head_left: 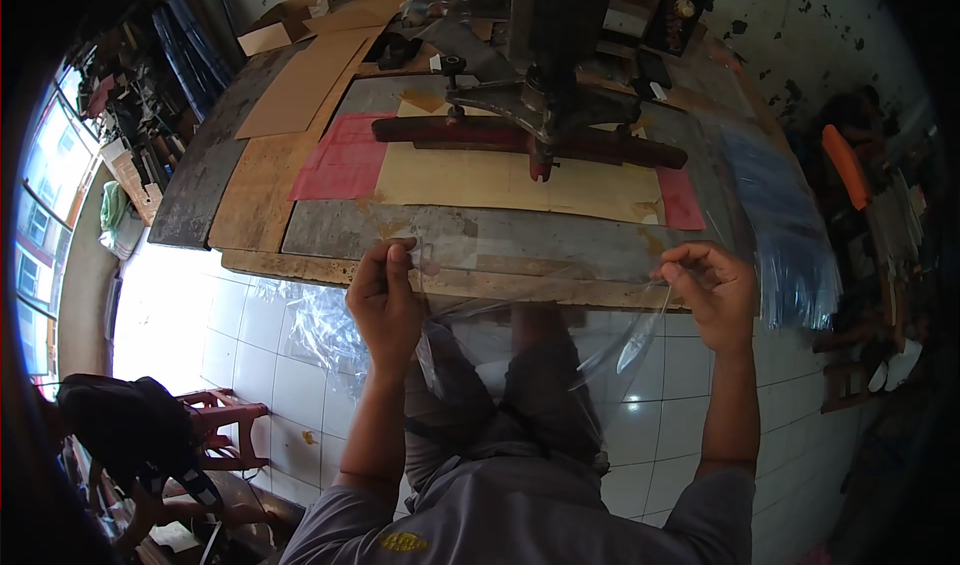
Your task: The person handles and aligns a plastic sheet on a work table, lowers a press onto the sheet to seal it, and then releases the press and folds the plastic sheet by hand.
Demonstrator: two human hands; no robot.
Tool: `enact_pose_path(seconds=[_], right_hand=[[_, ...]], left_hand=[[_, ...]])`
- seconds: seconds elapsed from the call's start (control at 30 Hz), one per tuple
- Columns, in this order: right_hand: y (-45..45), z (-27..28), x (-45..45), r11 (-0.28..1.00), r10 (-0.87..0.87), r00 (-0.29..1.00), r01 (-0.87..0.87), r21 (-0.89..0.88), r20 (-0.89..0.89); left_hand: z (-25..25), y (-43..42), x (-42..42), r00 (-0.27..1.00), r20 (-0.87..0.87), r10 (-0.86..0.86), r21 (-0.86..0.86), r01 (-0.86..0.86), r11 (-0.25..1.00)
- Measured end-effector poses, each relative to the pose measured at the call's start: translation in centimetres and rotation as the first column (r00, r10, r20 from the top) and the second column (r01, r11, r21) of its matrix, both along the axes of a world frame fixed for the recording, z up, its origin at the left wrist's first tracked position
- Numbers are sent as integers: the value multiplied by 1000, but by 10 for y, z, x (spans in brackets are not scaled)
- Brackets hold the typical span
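A clear plastic sheet (632,345) hangs between my two hands, in front of the table's near edge and over my lap; I cannot tell whether it is a single layer or a bag. My left hand (388,300) pinches its upper left corner between thumb and finger. At the upper right corner, my right hand (712,290) grips it the same way. Beyond my hands stands a dark metal press (548,105) with a long red-brown bar (530,143). Under that bar lie a yellow sheet (480,185) and pink sheets (345,155).
A stack of clear plastic (785,225) drapes over the table's right side. Crumpled plastic (325,330) lies on the tiled floor at left. Cardboard (305,85) covers the back left of the table. A red stool (225,425) and a black bag (130,425) are at lower left.
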State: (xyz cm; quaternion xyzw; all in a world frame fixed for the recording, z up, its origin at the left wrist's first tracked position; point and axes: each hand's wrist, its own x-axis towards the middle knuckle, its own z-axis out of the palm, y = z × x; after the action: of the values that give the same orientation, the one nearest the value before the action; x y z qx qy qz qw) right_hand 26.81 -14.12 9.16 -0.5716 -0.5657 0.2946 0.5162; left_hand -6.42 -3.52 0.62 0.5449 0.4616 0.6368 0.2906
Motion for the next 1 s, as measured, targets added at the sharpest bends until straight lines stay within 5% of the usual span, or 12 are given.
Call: enact_pose_path(seconds=[0.9,1.0], right_hand=[[0,3,-4,987,-30,956,75,-141,292],[0,7,-10,995,-29,984,45,-90,176]], left_hand=[[2,-5,-6,1000,27,-1,-84,3,996],[3,-4,-4,1000,-1,23,-63,-23,998]])
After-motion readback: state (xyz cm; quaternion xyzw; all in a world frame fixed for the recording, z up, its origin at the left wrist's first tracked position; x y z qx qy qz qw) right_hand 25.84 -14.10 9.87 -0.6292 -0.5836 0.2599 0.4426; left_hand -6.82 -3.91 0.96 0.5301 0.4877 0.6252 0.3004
